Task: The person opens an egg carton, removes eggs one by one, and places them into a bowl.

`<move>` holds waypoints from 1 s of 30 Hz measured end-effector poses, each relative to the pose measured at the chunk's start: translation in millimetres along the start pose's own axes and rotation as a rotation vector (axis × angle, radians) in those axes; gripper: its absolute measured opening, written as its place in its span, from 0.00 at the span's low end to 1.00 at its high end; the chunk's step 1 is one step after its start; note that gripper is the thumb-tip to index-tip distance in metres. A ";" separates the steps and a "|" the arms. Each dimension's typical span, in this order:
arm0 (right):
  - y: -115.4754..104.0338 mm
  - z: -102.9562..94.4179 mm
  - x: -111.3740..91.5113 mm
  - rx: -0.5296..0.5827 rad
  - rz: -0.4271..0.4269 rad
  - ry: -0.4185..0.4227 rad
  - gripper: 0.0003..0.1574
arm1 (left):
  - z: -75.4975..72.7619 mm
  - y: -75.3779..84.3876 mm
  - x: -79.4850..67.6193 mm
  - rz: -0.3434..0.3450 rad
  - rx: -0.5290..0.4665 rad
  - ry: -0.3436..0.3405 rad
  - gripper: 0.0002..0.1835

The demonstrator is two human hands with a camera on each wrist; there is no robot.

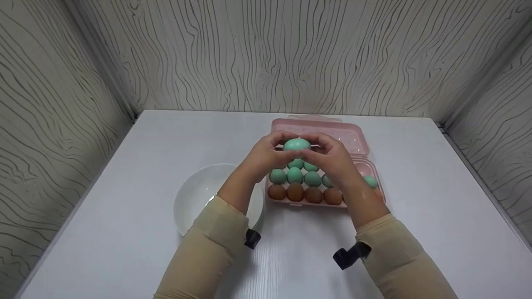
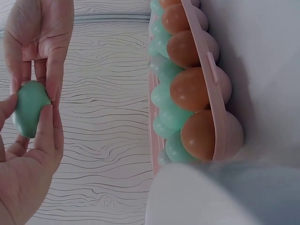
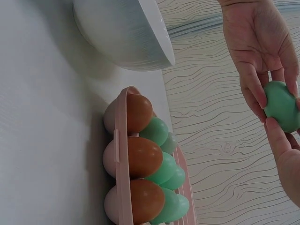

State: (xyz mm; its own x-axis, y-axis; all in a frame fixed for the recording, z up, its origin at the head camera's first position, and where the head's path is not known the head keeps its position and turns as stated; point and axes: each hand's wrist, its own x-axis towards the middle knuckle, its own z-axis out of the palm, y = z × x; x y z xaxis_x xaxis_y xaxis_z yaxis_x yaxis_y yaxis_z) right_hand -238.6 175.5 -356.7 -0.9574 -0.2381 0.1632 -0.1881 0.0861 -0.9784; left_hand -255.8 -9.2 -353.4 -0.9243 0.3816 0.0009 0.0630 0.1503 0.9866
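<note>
A green egg (image 1: 296, 144) is held up above the pink egg carton (image 1: 320, 205), pinched at its two ends between both hands. My left hand (image 1: 266, 155) grips it from the left with fingertips and thumb. From the right, my right hand (image 1: 332, 157) holds the other end. In the left wrist view, the green egg (image 2: 32, 108) looks whole on the side that shows. Below the hands, the open carton holds several green eggs (image 1: 295, 175) and a front row of brown eggs (image 1: 295, 192). The right forearm hides part of the carton.
A white bowl (image 1: 195, 189) stands left of the carton, partly covered by the left forearm. The carton's lid (image 1: 345, 135) lies open toward the back. One cup (image 1: 363, 168) at the carton's right side has no egg in it. Patterned panels (image 1: 266, 54) enclose the white table (image 1: 436, 195).
</note>
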 end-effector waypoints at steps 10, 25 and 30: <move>0.5 -10.2 0.9 0.021 0.050 0.006 0.27 | -24.3 4.5 -3.9 -0.033 0.099 0.013 0.21; 14.4 -32.3 2.2 -0.035 0.122 0.051 0.29 | -67.1 -3.4 -19.1 -0.193 0.319 0.009 0.16; 19.3 -40.6 1.6 -0.061 0.131 0.074 0.30 | -76.6 -9.8 -23.4 -0.303 0.420 -0.038 0.16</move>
State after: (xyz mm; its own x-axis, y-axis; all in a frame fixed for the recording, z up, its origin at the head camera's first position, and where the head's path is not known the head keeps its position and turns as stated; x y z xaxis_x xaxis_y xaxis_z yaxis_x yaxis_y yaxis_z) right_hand -252.7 216.1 -370.1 -0.9877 -0.1495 0.0454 -0.0710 0.1711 -0.9827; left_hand -263.7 -89.4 -350.6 -0.9108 0.2958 -0.2882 -0.0526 0.6091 0.7913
